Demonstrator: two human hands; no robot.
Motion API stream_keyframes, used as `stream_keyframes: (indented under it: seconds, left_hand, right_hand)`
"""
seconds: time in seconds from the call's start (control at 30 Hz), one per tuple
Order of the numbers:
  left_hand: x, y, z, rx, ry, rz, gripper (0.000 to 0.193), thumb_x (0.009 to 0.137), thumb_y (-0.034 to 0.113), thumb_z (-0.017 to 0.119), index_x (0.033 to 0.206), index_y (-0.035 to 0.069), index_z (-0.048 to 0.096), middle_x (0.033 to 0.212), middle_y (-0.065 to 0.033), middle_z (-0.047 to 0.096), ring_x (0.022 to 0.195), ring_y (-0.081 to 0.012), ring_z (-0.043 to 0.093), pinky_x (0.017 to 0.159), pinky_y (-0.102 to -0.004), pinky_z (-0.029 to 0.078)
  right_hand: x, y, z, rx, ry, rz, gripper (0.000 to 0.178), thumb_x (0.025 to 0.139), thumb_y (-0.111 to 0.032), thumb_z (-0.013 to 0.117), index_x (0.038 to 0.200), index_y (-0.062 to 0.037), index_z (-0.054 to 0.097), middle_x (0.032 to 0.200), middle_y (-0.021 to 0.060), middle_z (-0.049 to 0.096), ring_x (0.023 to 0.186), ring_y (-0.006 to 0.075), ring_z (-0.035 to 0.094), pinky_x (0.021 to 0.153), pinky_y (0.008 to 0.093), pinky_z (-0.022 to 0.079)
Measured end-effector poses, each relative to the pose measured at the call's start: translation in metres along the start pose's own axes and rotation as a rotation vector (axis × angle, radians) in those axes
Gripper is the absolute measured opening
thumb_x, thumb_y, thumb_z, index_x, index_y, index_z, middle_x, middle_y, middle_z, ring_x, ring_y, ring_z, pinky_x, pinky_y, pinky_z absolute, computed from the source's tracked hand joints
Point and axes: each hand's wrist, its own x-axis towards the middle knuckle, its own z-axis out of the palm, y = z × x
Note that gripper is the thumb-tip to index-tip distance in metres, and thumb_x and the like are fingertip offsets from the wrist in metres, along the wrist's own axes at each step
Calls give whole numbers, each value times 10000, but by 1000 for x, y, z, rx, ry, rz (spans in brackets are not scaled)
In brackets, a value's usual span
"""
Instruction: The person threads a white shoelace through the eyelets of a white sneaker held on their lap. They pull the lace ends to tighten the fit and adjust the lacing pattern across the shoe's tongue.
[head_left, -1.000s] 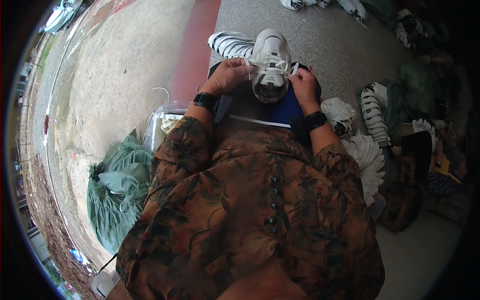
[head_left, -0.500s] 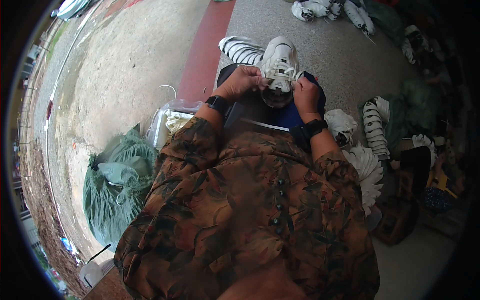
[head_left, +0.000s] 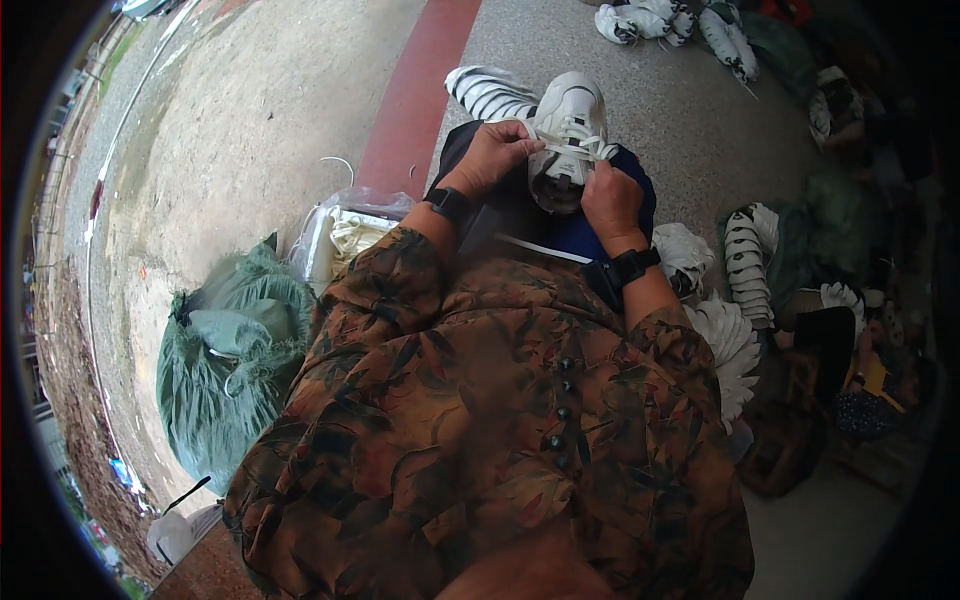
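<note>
A white sneaker [head_left: 577, 98] rests over my lap with its toe pointing away from me. White shoelace [head_left: 574, 131] crosses its tongue. On the sneaker's left side, my left hand [head_left: 497, 157] is closed in a pinch on one part of the lace. My right hand [head_left: 612, 200] pinches lace on the opposite side, near the collar, its fingertips partly hidden. Just beyond my left hand lies a stack of white, black-edged shoe parts [head_left: 490, 93].
At my left stand a plastic-lined container of pale laces [head_left: 355, 236] and a green mesh sack [head_left: 235, 365]. White shoe-part bundles [head_left: 748, 262] lie to my right, and more white shoes [head_left: 645, 20] sit at the far right. A person [head_left: 868, 385] is at the right edge.
My left hand has moved up and slightly outward, and a length of lace now stretches across the sneaker's tongue. My right hand stays by the collar.
</note>
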Motion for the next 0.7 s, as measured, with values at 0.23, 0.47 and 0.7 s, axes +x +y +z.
stream_keyframes:
  seconds: [0.23,0.47,0.7]
  left_hand:
    - [6,-8,4,119,60,-25,66,809,77,664,788,22,632,661,1,602,581,-56,530,529,-219,434]
    - [9,-16,8,372,157,-37,124,789,89,636,845,-19,660,728,-27,639,630,-75,563,576,-240,467]
    - [10,-12,20,387,217,-107,155,770,117,641,821,-29,659,710,-71,653,639,-103,599,591,-269,490]
  right_hand:
    - [13,-22,7,265,10,-121,102,732,-93,599,809,-31,576,776,186,585,734,371,587,657,461,467]
    - [12,-16,20,390,0,-46,249,730,-80,572,966,-26,629,860,215,606,822,382,584,746,437,465]
    - [17,-12,7,620,-193,79,265,726,-52,542,967,19,627,875,223,616,880,374,589,774,414,457]
